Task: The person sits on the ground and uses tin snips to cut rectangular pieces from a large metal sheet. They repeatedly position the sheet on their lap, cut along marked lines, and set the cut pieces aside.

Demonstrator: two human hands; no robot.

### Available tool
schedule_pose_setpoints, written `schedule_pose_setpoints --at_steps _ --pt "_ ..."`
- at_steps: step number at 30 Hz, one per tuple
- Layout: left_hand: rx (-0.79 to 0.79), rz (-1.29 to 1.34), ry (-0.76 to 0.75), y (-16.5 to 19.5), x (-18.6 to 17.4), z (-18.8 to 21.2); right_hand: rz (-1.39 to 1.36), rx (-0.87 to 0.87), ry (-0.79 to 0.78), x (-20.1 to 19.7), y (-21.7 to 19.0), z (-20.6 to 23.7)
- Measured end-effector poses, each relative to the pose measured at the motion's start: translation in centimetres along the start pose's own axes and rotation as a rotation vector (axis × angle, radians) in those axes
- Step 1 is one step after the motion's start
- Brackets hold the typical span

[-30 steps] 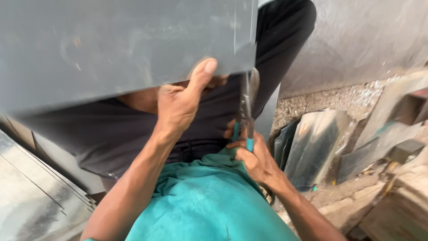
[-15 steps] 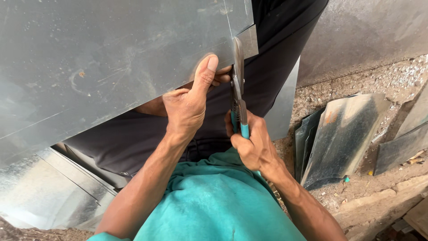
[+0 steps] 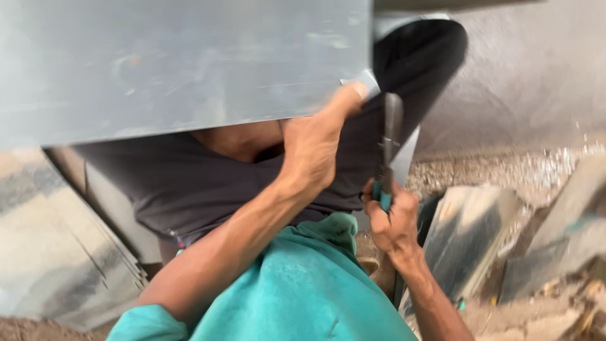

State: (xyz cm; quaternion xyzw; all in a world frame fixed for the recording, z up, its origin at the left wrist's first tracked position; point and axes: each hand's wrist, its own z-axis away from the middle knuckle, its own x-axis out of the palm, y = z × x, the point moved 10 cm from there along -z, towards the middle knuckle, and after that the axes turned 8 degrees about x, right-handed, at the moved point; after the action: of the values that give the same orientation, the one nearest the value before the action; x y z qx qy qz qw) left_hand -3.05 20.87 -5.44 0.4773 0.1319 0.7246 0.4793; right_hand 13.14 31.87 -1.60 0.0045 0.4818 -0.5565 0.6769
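- Nearest the camera, a teal sleeve (image 3: 303,297) fills the bottom of the view, with both forearms reaching up and away from it.
- The right hand (image 3: 392,218) has its fingers closed around the teal-handled tin snips (image 3: 388,151), which point upward, the blades at the right-hand edge of the sheet.
- The left hand (image 3: 314,142) grips the lower right corner of the grey metal sheet (image 3: 183,63): the thumb lies on the front face near the corner, and the other fingers are curled behind, out of sight.
- That sheet spans the top of the view from the left edge to about the middle, held up above the lap, its lower edge running roughly level.
- How far the cutting has gone is hard to judge: the blades sit right at the corner beside the left hand, and a narrow pale strip (image 3: 404,158) of metal hangs just behind them, which may be a piece already parted. The frame is blurred there, so I cannot tell whether the blades are open or closed, nor how much of the edge is left to cut.
- Behind the hands lie dark trousers (image 3: 208,183).
- Farther off, stacked metal sheets (image 3: 63,252) lie at the left, bent metal offcuts (image 3: 480,240) stand at the right, and gritty ground (image 3: 505,167) runs up to a grey wall (image 3: 536,76).
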Motion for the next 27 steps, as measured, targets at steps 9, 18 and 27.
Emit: schedule_pose_setpoints --at_steps 9,18,27 --pt "0.333 0.214 0.366 13.1 -22.0 1.8 -0.009 -0.031 -0.082 2.1 1.2 -1.5" --pt "0.625 -0.338 0.253 18.7 -16.7 3.6 0.126 0.209 -0.357 5.6 0.8 -1.3" --pt "0.377 -0.139 0.028 11.8 -17.3 1.6 -0.076 0.038 -0.792 14.1 -10.9 1.9"
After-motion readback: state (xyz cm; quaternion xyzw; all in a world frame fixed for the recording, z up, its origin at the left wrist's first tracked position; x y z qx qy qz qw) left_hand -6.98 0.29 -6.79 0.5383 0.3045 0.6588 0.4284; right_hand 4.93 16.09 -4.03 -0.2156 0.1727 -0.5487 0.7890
